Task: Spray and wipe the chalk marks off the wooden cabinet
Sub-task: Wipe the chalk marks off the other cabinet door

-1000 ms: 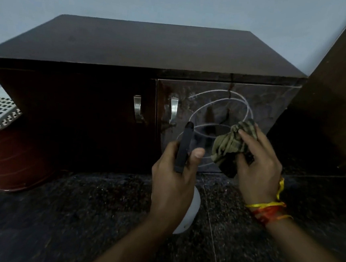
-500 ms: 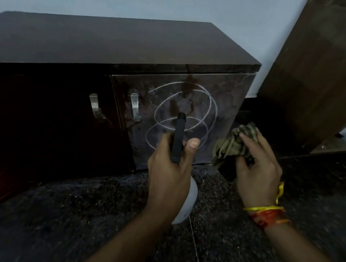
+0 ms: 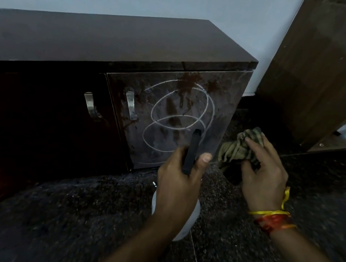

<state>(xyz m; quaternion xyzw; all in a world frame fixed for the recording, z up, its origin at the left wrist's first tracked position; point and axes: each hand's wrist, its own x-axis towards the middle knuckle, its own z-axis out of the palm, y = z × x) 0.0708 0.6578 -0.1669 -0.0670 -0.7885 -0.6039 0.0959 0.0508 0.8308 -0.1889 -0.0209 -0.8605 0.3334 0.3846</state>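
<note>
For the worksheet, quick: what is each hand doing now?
Left hand: holding the spray bottle.
Right hand: holding the cloth.

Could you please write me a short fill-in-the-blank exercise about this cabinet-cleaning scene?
1. The left hand grips a spray ____.
2. The right hand holds a crumpled ____.
3. The chalk marks are on the cabinet's ____ door.
4. Each door has a ____ handle.

Missing words: bottle; cloth; right; metal

1 wooden cabinet [image 3: 117, 42], 2 metal door handles [image 3: 131, 106], 1 spray bottle [image 3: 191, 153], 1 cloth [image 3: 239, 147], 2 hands [image 3: 180, 185].
</note>
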